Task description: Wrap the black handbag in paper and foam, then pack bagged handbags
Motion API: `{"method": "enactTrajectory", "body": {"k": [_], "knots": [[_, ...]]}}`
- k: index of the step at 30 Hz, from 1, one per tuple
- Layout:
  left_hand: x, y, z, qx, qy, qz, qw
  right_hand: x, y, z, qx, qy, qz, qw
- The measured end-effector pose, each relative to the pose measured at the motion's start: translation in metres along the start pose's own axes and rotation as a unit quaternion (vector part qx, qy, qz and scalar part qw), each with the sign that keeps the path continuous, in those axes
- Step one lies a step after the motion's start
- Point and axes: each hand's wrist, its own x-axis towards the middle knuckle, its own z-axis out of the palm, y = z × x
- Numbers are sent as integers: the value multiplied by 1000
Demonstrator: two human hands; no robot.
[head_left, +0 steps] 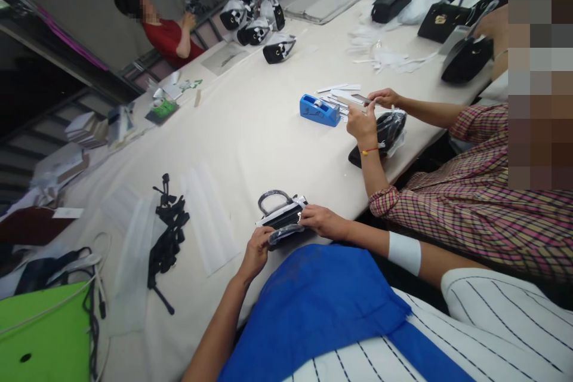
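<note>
A small black handbag (281, 219) with a curved handle and white protective wrapping sits at the near edge of the long white table (250, 131). My left hand (257, 250) grips its lower left end, fingers curled around a plastic-covered part. My right hand (320, 219) is closed on the bag's right side, by the white strip. A white band circles my right forearm. A blue cloth (313, 304) lies over my lap.
A pile of black straps (168, 236) and clear plastic sleeves (210, 221) lie left of the bag. A co-worker in a plaid shirt handles strips beside a blue tape dispenser (319, 110). Several black handbags (465, 57) stand further along. Other people sit at the far end. A green sheet (40, 334) is at near left.
</note>
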Motion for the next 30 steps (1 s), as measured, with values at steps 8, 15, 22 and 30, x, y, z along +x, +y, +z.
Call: {"method": "enactTrajectory", "body": {"k": [8, 15, 22, 30], "knots": [[-4, 1, 4, 0, -4, -7, 1000, 3, 13, -4, 126, -29, -10, 992], [-20, 2, 10, 64, 143, 54, 986, -13, 3, -2, 94, 64, 17, 993], [-25, -1, 20, 74, 170, 27, 982, -17, -7, 10, 33, 82, 40, 995], [-27, 8, 16, 32, 183, -15, 982, 1, -23, -10, 19, -11, 102, 995]]}}
